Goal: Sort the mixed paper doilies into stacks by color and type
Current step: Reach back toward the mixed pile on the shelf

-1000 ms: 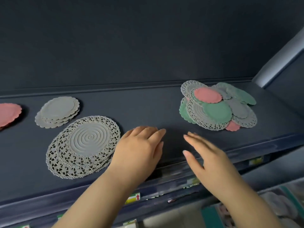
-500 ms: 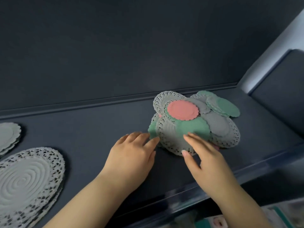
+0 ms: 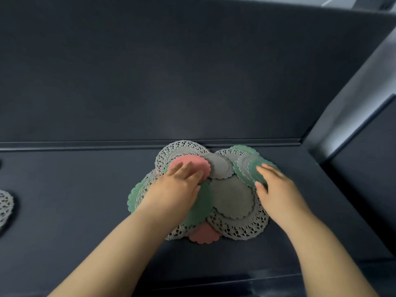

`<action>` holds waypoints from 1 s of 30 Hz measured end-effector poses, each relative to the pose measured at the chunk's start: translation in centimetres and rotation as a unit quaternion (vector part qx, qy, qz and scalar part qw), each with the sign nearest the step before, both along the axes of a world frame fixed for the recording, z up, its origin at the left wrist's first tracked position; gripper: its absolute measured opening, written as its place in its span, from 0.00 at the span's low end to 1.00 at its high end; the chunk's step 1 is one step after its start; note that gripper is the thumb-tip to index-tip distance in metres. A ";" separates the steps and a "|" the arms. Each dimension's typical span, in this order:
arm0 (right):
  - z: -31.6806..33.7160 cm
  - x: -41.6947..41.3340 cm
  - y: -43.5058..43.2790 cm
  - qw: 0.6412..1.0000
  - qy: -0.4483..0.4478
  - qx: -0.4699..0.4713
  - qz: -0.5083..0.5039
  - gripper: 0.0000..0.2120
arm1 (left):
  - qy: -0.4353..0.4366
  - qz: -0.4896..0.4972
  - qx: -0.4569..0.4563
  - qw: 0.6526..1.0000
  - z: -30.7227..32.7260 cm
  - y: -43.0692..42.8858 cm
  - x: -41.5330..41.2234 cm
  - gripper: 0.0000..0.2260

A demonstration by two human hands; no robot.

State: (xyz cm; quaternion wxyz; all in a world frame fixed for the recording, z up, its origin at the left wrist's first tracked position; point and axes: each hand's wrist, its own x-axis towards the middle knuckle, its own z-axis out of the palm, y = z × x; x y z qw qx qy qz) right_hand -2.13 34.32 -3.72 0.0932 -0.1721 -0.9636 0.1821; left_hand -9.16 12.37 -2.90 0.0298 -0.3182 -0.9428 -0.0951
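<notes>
Dark shelf [image 3: 85, 189] holds mixed round paper doilies [image 3: 231, 196]. Left hand [image 3: 173, 189] and right hand [image 3: 276, 189] press flat, fingers [image 3: 189, 169] straight. Probably flimsy: pinch scalloped edges.

Two bare arms are seen reaching forward from the bottom edge, the left forearm [image 3: 115, 247] angled up from the lower left and the right forearm [image 3: 325, 254] from the lower right. The left hand [image 3: 175, 189] is laid palm down, its fingers [image 3: 186, 171] straight, close together and pointed forward and slightly rightward. The right hand [image 3: 276, 187] is also turned palm down, near the left but apart from it, with fingers extended and somewhat blurred and the thumb [image 3: 260, 186] directed inward.
</notes>
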 end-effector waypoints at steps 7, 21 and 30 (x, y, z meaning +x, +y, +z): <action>-1.4 -2.0 1.4 0.998 -0.028 0.057 0.020 0.19 | 0.015 0.068 0.022 0.997 -0.6 2.0 -0.3 0.17; -0.2 -0.9 3.2 0.994 0.091 -0.052 0.023 0.11 | 0.062 0.117 -0.055 0.990 0.3 3.0 0.4 0.16; 2.2 -0.3 -4.7 0.968 0.187 -0.152 0.063 0.10 | 0.112 0.077 0.149 0.979 2.7 -2.4 3.2 0.22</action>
